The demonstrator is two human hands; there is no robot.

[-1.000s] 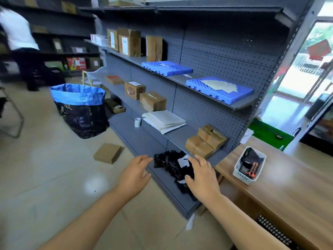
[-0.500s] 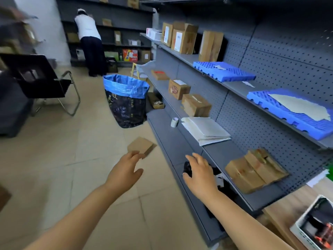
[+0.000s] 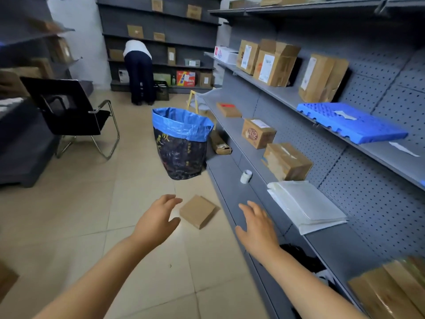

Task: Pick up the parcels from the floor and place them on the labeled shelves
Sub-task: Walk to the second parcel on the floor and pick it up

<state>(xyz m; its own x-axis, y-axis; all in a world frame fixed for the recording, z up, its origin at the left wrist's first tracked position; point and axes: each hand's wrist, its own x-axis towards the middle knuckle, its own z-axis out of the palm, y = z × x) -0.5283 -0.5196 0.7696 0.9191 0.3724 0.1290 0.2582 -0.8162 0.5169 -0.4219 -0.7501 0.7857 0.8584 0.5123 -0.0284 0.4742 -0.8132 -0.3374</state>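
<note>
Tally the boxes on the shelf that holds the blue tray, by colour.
Brown cardboard boxes: 3
White box: 1
Total: 4

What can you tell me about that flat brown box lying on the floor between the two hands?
The flat cardboard parcel is a thin, squarish box of plain brown cardboard, closed, with no label visible on its top face. It lies flat on the tiled floor, turned so one corner points toward the camera, close beside the base of the grey shelving and in front of the blue-rimmed sack. Nothing touches it: the left hand and the right hand are open near it.
</note>
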